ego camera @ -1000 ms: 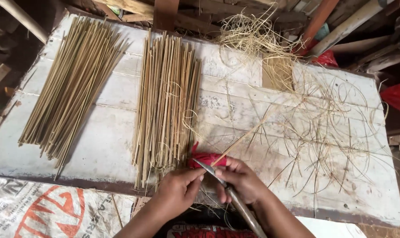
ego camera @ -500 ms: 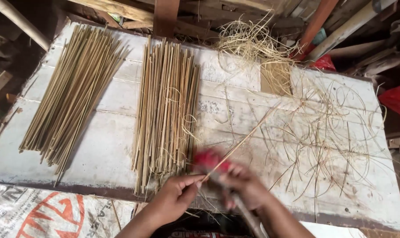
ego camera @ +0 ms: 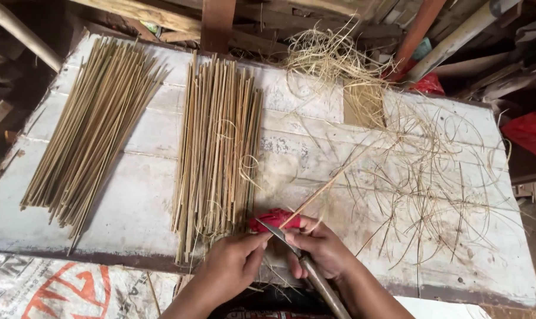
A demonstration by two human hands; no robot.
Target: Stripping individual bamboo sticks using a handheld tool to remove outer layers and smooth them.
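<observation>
My right hand grips a knife whose blade tip points up-left toward a red cloth pad. My left hand pinches the near end of a thin bamboo stick that slants up to the right across the white board. The blade meets the stick just by the red pad, between my two hands. A bundle of bamboo sticks lies directly beyond my left hand.
A second, larger bundle of sticks lies fanned at the left. Thin curled shavings are scattered over the right half, with a tangled heap at the back. Wooden beams and red items crowd the far edge. A printed sack lies lower left.
The stick has slid along the blade and my hands have shifted slightly, blurred half a second ago; both bundles stay put.
</observation>
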